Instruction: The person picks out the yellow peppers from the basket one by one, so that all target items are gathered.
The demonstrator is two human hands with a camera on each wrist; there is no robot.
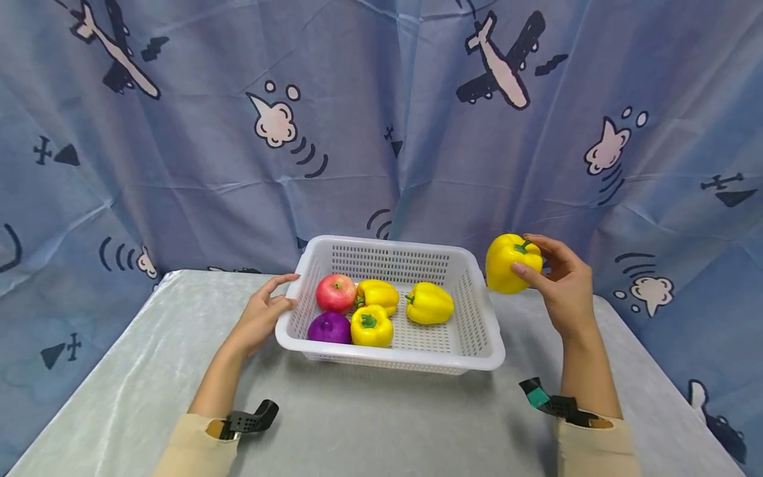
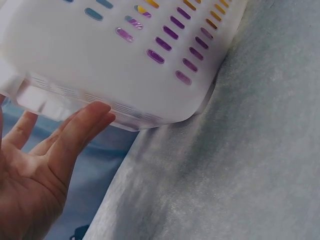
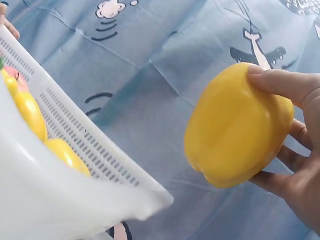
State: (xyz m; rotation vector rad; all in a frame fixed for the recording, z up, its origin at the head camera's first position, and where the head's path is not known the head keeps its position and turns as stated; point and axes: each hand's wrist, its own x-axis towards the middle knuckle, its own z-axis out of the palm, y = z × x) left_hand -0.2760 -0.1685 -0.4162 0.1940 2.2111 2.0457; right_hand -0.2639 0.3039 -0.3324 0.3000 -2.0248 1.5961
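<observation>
The right hand (image 1: 565, 281) pinches a yellow bell pepper (image 1: 507, 264) between thumb and fingers, in the air just right of the white basket (image 1: 387, 358); the right wrist view shows this pepper (image 3: 237, 127) apart from the basket rim. At the basket's left end, the left hand (image 1: 260, 318) touches the rim with thumb and fingertips; in the left wrist view, its extended fingers (image 2: 82, 127) are against the basket side. Inside the basket lie a red apple (image 1: 336, 293), a purple round item (image 1: 330, 328) and several yellow peppers (image 1: 430, 303), mostly toward the left.
The basket stands on a table with a pale grey cloth (image 1: 369, 424). Behind the table hangs a blue curtain (image 1: 357, 119) with airplane and cloud prints. A dark strap with a small device is on each wrist.
</observation>
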